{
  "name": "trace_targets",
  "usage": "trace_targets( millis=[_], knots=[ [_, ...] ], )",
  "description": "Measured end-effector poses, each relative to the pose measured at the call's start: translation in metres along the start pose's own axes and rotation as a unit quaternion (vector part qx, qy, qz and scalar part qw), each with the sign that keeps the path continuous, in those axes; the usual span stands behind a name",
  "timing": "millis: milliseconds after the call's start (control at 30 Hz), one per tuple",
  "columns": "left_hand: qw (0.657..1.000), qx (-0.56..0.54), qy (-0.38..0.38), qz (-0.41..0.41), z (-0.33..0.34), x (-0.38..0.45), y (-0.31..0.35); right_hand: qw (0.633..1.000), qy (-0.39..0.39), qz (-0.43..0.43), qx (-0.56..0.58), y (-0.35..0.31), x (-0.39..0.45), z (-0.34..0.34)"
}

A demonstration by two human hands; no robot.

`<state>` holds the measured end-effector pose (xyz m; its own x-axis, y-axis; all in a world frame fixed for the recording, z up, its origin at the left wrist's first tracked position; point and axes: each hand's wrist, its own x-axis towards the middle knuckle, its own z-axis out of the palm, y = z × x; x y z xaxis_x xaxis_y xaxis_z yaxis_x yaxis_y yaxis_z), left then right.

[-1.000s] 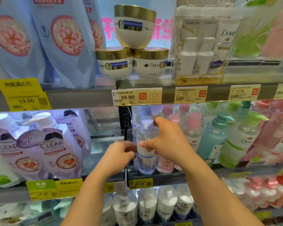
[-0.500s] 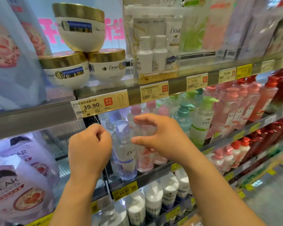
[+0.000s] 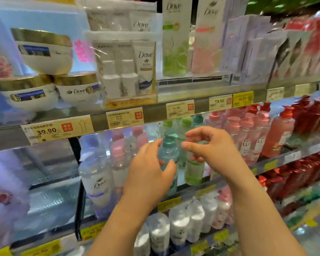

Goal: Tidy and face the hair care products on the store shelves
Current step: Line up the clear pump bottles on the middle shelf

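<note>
Now shifted right along the same shelf [image 3: 174, 106] since a moment ago: away from the clear lilac-banded bottle [image 3: 96, 183] and the pink one beside it, on to the teal-capped bottle [image 3: 169, 154] at the front edge of the middle row. Judged as one facing done and the next begun, with most of the row to the right not yet reached

Crowded all round: gold-lidded Dove jars [image 3: 44, 76] stacked on the shelf above, a clear travel-kit pack [image 3: 126, 71] next to them, red and pink pump bottles [image 3: 266, 133] packed further right, white bottles [image 3: 177, 224] on the shelf below

Close neighbours in the way: a green bottle [image 3: 193, 172] just beside the teal one, another green-capped one behind, so little room to turn it without nudging them; picture blurred, labels hard to read

Left hand [image 3: 148, 174] open and curled toward the teal bottle's left side, fingers at its shoulder, contact not certain. Right hand [image 3: 211, 146] open, thumb and forefinger apart, hovering at the pump, holding nothing
</note>
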<state>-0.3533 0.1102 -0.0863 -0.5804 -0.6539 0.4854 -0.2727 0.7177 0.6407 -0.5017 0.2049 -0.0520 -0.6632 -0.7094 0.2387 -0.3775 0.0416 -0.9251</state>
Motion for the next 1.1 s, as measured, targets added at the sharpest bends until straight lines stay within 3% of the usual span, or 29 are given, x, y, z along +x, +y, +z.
trace_targets(
  millis=[267, 500, 667, 1100],
  knots=[
    [0.986, 0.045, -0.011, -0.161, 0.063, 0.021, 0.023, 0.999, -0.022, 0.006, -0.049, 0.046, 0.029, -0.063],
    [0.971, 0.103, 0.045, -0.213, 0.08, 0.03, 0.027, 0.99, -0.081, 0.026, -0.117, 0.077, 0.05, -0.072],
    [0.96, 0.166, 0.047, -0.221, 0.079, 0.029, 0.022, 0.983, -0.132, 0.043, -0.12, 0.089, 0.057, -0.056],
    [0.972, 0.161, 0.025, -0.17, 0.067, 0.026, 0.025, 0.987, -0.101, 0.043, -0.121, 0.092, 0.061, -0.045]
  ],
)
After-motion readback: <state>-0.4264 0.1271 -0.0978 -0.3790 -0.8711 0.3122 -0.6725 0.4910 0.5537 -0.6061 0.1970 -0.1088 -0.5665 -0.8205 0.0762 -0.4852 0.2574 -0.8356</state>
